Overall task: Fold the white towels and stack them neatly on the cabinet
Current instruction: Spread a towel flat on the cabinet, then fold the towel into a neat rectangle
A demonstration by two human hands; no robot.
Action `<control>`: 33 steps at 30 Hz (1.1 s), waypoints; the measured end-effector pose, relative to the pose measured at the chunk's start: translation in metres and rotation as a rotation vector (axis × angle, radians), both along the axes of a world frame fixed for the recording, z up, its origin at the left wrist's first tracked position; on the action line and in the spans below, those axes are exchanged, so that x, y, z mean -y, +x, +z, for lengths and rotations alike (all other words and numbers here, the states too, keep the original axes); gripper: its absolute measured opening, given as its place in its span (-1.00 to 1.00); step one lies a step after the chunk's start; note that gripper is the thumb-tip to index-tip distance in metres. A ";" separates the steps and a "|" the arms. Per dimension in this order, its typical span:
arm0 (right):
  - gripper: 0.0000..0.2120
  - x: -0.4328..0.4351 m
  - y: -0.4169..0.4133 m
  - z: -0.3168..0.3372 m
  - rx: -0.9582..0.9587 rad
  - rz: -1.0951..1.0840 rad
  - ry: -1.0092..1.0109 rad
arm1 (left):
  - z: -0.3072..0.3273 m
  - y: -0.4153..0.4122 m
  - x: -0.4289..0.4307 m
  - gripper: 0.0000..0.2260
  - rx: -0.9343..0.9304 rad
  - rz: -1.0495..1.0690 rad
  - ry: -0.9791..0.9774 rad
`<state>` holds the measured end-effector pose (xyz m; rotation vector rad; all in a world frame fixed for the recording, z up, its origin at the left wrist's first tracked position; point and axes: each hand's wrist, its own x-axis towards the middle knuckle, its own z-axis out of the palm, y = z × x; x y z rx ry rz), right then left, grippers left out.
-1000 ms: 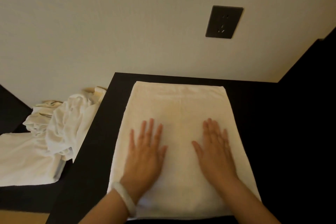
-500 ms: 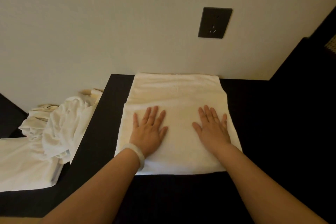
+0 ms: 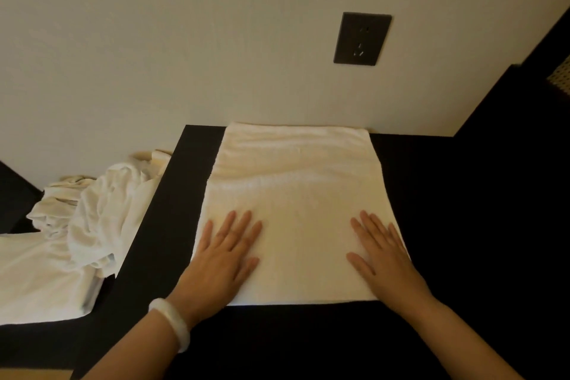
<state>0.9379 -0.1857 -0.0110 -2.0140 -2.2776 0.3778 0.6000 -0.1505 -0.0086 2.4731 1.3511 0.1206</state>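
A folded white towel (image 3: 296, 194) lies flat on the black cabinet top (image 3: 462, 225), its far edge against the wall. My left hand (image 3: 223, 259) rests palm down on the towel's near left part, fingers spread, a white bangle on the wrist. My right hand (image 3: 382, 256) lies palm down on the near right part, close to the towel's right edge. Neither hand grips the cloth. A heap of unfolded white towels (image 3: 92, 219) sits on a lower surface to the left.
A flat white cloth (image 3: 37, 281) lies under the heap on the lower dark surface. A dark wall socket (image 3: 362, 38) is on the wall above the towel. A tall dark panel (image 3: 530, 95) rises at the right.
Both hands have slid back toward the towel's near edge and moved wider apart. The towel has ended up pushed against the wall, with the near cabinet top bare.
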 end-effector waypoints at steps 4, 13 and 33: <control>-0.39 0.008 0.013 0.010 -0.337 0.255 -0.139 | 0.005 -0.006 0.008 -0.38 0.101 -0.310 -0.158; -0.50 0.002 0.009 0.010 -0.268 0.246 -0.057 | 0.017 -0.004 0.003 -0.57 0.132 -0.239 -0.116; -0.60 -0.091 0.035 0.114 -0.779 -0.426 -0.754 | 0.109 -0.027 -0.084 -0.54 0.572 0.484 -1.004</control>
